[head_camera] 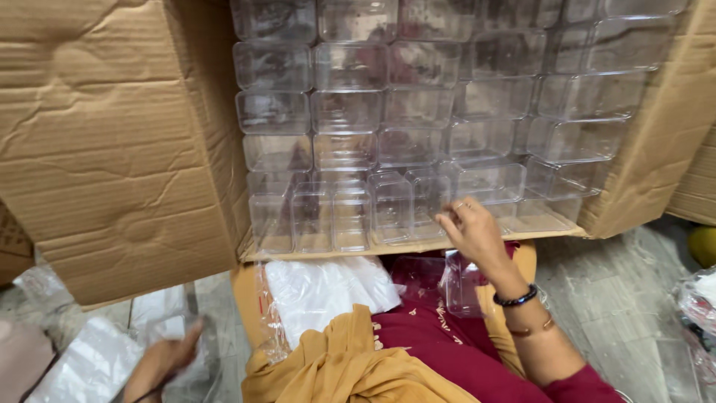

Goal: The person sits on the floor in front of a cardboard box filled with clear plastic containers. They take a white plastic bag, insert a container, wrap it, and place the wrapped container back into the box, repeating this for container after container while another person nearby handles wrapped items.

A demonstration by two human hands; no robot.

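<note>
Garment: deep maroon tunic with pale embroidery running down the front.
Scarf: mustard-yellow cloth bunched across the lap.
Right wrist: black beaded bracelet above a thin copper-toned bangle.
Right hand: a ring on one finger.
Sleeve: maroon cuff at the right elbow.

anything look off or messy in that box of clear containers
Mostly neat rows, but the clear containers in the front row by the right hand stand turned and uneven, unlike the stacked ones behind. The cardboard box flap is creased.

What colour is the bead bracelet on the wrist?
Black, on the right hand's bead bracelet; head view.
</note>
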